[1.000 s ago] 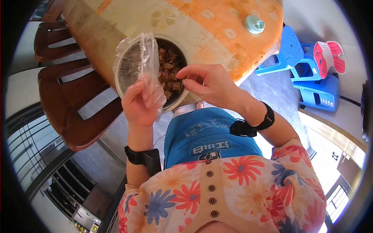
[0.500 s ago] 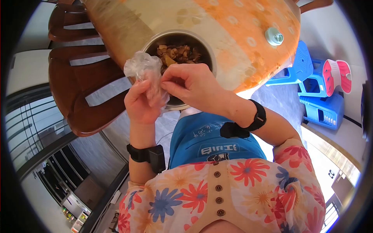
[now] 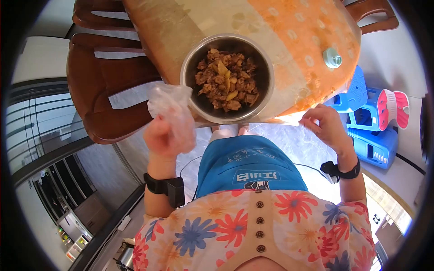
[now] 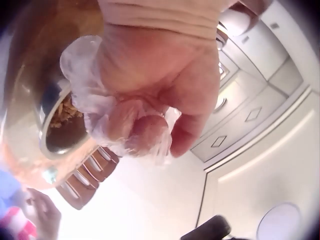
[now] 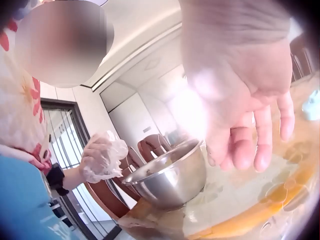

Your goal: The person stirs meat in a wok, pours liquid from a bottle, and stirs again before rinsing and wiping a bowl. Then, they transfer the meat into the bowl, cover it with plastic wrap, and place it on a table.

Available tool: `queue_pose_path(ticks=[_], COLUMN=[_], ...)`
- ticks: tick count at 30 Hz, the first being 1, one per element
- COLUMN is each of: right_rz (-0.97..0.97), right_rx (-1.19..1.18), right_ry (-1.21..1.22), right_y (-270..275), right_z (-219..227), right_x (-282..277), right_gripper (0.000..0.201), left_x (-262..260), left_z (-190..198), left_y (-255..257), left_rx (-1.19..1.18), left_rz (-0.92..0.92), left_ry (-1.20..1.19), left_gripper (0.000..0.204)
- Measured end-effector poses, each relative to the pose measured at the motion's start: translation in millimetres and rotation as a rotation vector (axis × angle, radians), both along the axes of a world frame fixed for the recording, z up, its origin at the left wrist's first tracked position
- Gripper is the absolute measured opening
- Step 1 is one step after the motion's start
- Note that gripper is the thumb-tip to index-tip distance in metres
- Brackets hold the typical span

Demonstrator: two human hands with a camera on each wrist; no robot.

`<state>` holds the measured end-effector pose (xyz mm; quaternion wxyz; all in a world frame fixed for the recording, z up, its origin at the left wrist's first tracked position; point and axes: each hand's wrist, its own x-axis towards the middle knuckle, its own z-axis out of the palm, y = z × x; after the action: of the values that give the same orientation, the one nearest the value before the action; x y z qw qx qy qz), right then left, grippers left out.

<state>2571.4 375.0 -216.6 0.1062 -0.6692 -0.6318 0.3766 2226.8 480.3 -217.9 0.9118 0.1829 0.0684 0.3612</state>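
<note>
Crumpled clear plastic [image 3: 169, 101] wraps over the fingers of my left hand [image 3: 165, 135], held left of the bowl's near edge. In the left wrist view the fingers of that hand [image 4: 155, 85] curl into the plastic [image 4: 82, 67]. A steel bowl [image 3: 186, 97] of brown meat pieces [image 3: 226, 81] stands on the table. My right hand [image 3: 327, 128] is off the table's near right edge, thumb and forefinger close together. The right wrist view has its fingers [image 5: 242, 150] loosely bent, with no object visible between them.
The table [image 3: 280, 49] wears a patterned orange and beige cover, with a pale green container [image 3: 332, 58] at its right. Brown wooden chairs [image 3: 113, 74] line the left side. Blue stools [image 3: 375, 144] and a pink and white item [image 3: 392, 108] stand right.
My right hand has left the plastic at my left hand and moved away to the right. The plastic has come off the bowl, leaving the meat in full view.
</note>
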Motion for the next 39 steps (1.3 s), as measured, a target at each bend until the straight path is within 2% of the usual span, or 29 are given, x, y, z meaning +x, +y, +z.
queue_pose_path(ticks=[2,3,4,5,6,7,9,11,12,13,14,15,16,18,19,21,25,27,28,30,31,33,34,36,37,39], right_rz=[0.053,0.058,0.057,0.052,0.098,0.145,0.234,0.341,0.342,0.401,0.460,0.500,0.511,0.312,0.317,0.389,0.378,0.154,0.152,-0.041,-0.042,0.058,0.053,-0.106,-0.108,-0.126], right_rx=[0.244,0.240,0.306,0.367,0.364,0.361,0.329,0.169,0.166,-0.007,-0.177,-0.138,-0.150,-0.397,-0.401,-0.578,-0.448,-0.223,-0.219,-0.484,-0.481,-0.577,-0.577,-0.572,-0.575,-0.443], right_ry=[-0.027,-0.032,0.296,0.624,0.763,0.899,1.098,1.150,1.143,1.050,0.950,0.912,0.910,1.091,1.089,1.170,1.311,1.571,1.569,1.706,1.706,1.859,1.860,1.722,1.720,1.370], right_y=[4.0,7.6,12.9,19.2,28.8,40.1,62.0,76.4,78.3,79.8,81.1,78.7,76.1,69.7,67.9,64.9,60.9,60.0,57.8,52.3,50.2,44.7,43.0,37.8,36.9,35.6], right_z=[-7.2,-4.4,0.4,6.8,13.4,20.0,31.1,28.9,26.5,23.1,19.4,14.8,11.3,5.5,3.9,0.8,-5.1,-10.3,-10.5,-9.8,-9.4,-9.5,-14.6,-25.8,-26.4,-25.4], right_x=[2.6,1.0,-6.3,-15.3,-22.2,-31.0,-58.3,-85.8,-90.1,-94.2,-96.6,-93.2,-87.3,-76.4,-75.7,-76.0,-80.0,-72.7,-65.7,-52.4,-52.5,-53.2,-50.6,-42.9,-40.5,-39.6], right_gripper=[0.012,0.012,0.013,0.014,0.015,0.015,0.015,0.021,0.021,0.024,0.026,0.030,0.030,0.028,0.028,0.027,0.026,0.030,0.030,0.033,0.033,0.035,0.035,0.030,0.030,0.033], left_x=[1.4,6.7,12.5,18.4,25.4,33.8,52.4,66.6,69.5,68.7,66.8,63.3,55.1,34.2,29.0,24.2,35.2,36.5,34.5,27.2,24.9,22.7,20.2,15.1,13.6,10.1], left_z=[6.2,11.0,15.0,18.2,18.7,16.7,12.1,7.2,5.9,8.4,14.2,17.0,12.5,-5.9,-12.7,-19.9,-14.5,-12.3,-16.4,-25.8,-27.1,-26.5,-23.5,-15.5,-18.2,-25.5], left_y=[-4.9,-10.3,-13.8,-17.7,-20.7,-23.1,-24.6,-26.7,-26.8,-27.0,-26.6,-26.4,-23.9,-17.1,-15.3,-11.7,-12.8,-9.5,-8.9,-7.8,-6.4,-4.5,-3.1,-2.4,-4.1,-9.1], left_rx=[0.185,0.227,0.220,0.214,0.210,0.207,0.176,0.206,0.236,0.237,0.244,0.246,0.241,0.289,0.288,-0.002,0.045,0.073,0.075,0.062,0.063,0.075,0.072,0.097,0.094,0.092], left_rz=[-0.203,-0.271,-0.268,-0.428,-0.592,-0.595,-0.935,-0.975,-1.012,-1.007,-0.918,-0.825,-0.811,-0.590,-0.583,-0.407,-0.348,-0.392,-0.395,-0.289,-0.291,-0.169,-0.171,-0.172,-0.170,-0.091], left_ry=[0.321,0.420,0.414,0.482,0.546,0.533,0.431,0.340,0.263,0.257,0.257,0.256,0.253,0.324,0.325,0.229,0.324,0.275,0.274,0.274,0.274,0.186,0.186,0.211,0.209,0.417], left_gripper=[0.014,0.014,0.014,0.016,0.018,0.018,0.021,0.020,0.021,0.021,0.021,0.021,0.021,0.021,0.021,0.020,0.017,0.019,0.019,0.019,0.019,0.022,0.022,0.019,0.019,0.011])
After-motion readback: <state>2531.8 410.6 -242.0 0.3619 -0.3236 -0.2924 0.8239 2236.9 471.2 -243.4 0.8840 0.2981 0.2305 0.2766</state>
